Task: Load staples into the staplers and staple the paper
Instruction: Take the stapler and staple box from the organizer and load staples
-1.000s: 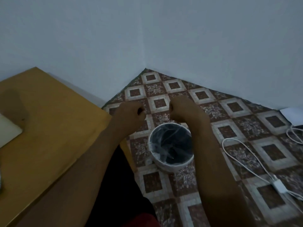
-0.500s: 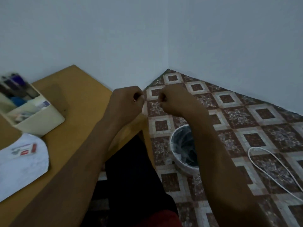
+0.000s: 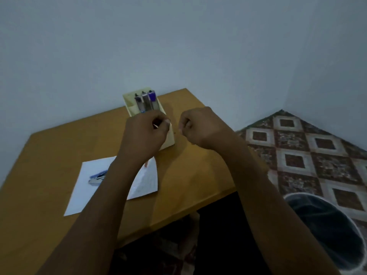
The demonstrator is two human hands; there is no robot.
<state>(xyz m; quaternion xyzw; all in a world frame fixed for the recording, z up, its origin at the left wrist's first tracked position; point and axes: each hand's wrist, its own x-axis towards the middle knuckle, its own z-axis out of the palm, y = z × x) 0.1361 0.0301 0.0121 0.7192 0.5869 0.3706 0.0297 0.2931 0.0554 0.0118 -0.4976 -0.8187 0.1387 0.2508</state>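
Hovering above the table (image 3: pixel 59 139), left hand (image 3: pixel 145 135) pinches a pale sliver (image 3: pixel 155 126); right hand (image 3: pixel 198 126) curled, contents unclear.

Entry: no text, brand, number or sign can be read from where I stand.

- Paper (image 3: pixel 139 187) on the desk (image 3: pixel 59 139): faint grey marks on its right part, too blurred to read.
- Staplers (image 3: pixel 146 103) upright in the beige box (image 3: pixel 130 108): any marking is illegible.
- Blue stapler (image 3: pixel 98 177) lying on the paper: same.
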